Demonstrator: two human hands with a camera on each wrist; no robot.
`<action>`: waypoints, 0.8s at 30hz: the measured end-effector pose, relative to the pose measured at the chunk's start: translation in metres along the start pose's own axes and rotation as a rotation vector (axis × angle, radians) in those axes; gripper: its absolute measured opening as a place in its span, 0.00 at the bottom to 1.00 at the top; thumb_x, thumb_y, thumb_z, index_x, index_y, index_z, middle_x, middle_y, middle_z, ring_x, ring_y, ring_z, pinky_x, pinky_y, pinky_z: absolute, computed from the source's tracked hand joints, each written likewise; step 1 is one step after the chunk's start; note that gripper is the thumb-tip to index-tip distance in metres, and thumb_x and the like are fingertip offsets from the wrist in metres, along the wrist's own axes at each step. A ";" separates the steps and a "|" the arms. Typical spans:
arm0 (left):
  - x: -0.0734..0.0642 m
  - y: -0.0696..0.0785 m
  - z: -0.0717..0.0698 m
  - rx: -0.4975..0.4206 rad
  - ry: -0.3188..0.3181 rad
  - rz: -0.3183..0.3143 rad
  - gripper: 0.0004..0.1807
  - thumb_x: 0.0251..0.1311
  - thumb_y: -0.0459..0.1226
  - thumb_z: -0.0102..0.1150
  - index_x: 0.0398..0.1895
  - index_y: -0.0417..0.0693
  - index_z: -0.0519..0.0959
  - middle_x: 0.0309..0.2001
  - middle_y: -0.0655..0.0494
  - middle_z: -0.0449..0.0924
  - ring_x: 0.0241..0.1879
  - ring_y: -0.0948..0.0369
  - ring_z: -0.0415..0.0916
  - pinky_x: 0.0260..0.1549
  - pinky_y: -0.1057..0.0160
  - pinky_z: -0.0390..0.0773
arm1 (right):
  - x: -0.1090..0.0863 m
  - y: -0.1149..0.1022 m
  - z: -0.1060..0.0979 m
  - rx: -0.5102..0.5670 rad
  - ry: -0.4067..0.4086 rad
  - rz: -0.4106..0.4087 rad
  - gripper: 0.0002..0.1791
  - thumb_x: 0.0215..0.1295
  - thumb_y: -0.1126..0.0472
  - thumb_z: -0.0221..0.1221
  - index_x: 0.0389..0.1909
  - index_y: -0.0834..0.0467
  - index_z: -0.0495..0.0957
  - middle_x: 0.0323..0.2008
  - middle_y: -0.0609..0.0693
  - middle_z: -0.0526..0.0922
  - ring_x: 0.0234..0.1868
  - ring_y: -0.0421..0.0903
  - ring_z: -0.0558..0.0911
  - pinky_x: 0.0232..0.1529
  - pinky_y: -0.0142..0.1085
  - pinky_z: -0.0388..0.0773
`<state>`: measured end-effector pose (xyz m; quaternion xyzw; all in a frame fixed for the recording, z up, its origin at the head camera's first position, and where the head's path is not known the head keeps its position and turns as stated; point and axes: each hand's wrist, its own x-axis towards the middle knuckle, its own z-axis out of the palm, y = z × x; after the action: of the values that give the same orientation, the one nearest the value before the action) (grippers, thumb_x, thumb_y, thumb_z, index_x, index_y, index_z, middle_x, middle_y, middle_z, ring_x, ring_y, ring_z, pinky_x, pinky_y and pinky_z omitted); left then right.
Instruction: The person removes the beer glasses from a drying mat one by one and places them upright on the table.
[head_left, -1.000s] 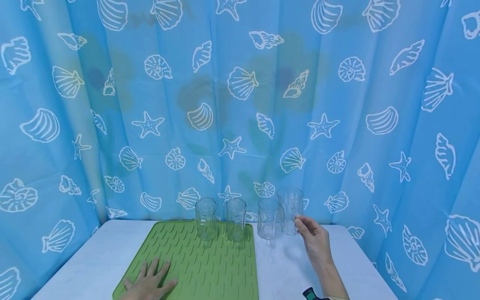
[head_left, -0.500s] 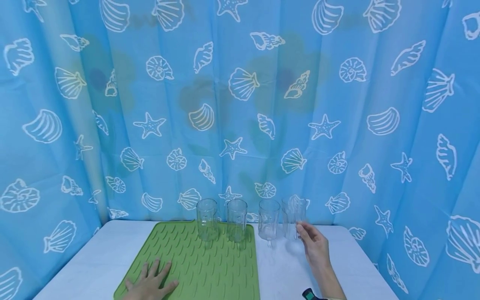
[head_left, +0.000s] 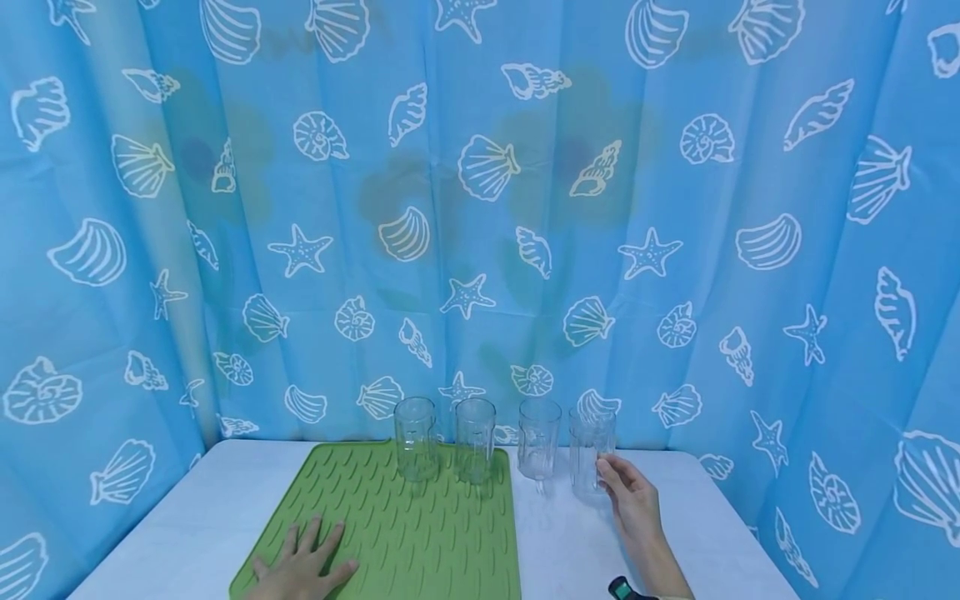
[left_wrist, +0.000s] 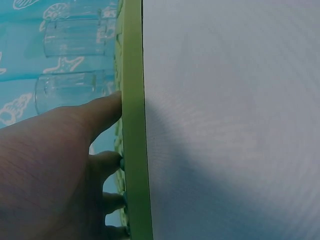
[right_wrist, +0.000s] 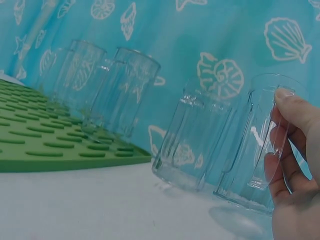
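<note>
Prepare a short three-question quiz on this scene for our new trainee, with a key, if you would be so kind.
1. How many clear mugs stand on the green mat?
2. True or false: the left grip rests on the mat with its fingers spread.
3. In the head view, which mug does the right grip hold? A) the leftmost; B) the rightmost mug.

Key: 1. two; 2. true; 3. B.

Forward and down from the head, surface [head_left: 566, 542] and far curtain [head_left: 480, 92] are taken in; close at the left wrist, the mat [left_wrist: 134, 135] is caught sideways; low at right, glass mugs [right_wrist: 192, 140], shared with the head view, are faced.
</note>
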<state>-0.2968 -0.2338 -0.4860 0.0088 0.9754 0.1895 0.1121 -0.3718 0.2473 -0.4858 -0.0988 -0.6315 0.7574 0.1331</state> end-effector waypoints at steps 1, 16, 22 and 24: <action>0.000 0.000 0.000 -0.002 0.001 -0.001 0.54 0.53 0.75 0.46 0.75 0.50 0.60 0.74 0.30 0.48 0.70 0.23 0.37 0.49 0.09 0.25 | 0.001 0.002 0.000 -0.001 0.000 0.003 0.34 0.53 0.37 0.68 0.57 0.50 0.77 0.44 0.31 0.83 0.49 0.34 0.78 0.51 0.20 0.82; 0.001 0.000 -0.001 0.007 0.001 0.009 0.53 0.56 0.74 0.44 0.76 0.49 0.58 0.75 0.31 0.46 0.71 0.23 0.35 0.50 0.09 0.26 | 0.009 0.017 0.001 -0.087 -0.014 -0.023 0.31 0.58 0.41 0.67 0.57 0.55 0.77 0.44 0.33 0.82 0.47 0.31 0.80 0.50 0.18 0.82; -0.004 0.002 -0.003 0.014 0.003 0.011 0.51 0.58 0.72 0.44 0.76 0.49 0.58 0.75 0.30 0.45 0.71 0.23 0.35 0.50 0.09 0.28 | 0.013 0.019 -0.002 -0.291 -0.047 -0.059 0.33 0.63 0.36 0.60 0.60 0.54 0.76 0.56 0.44 0.79 0.51 0.31 0.78 0.62 0.30 0.81; -0.004 0.002 -0.003 0.008 0.002 0.010 0.51 0.59 0.72 0.44 0.76 0.49 0.58 0.76 0.30 0.44 0.71 0.24 0.34 0.50 0.09 0.28 | 0.014 0.019 -0.003 -0.327 -0.065 -0.073 0.34 0.65 0.35 0.57 0.61 0.54 0.75 0.60 0.48 0.78 0.53 0.32 0.77 0.67 0.36 0.78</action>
<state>-0.2931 -0.2328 -0.4817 0.0137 0.9762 0.1864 0.1100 -0.3854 0.2517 -0.5050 -0.0714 -0.7536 0.6420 0.1222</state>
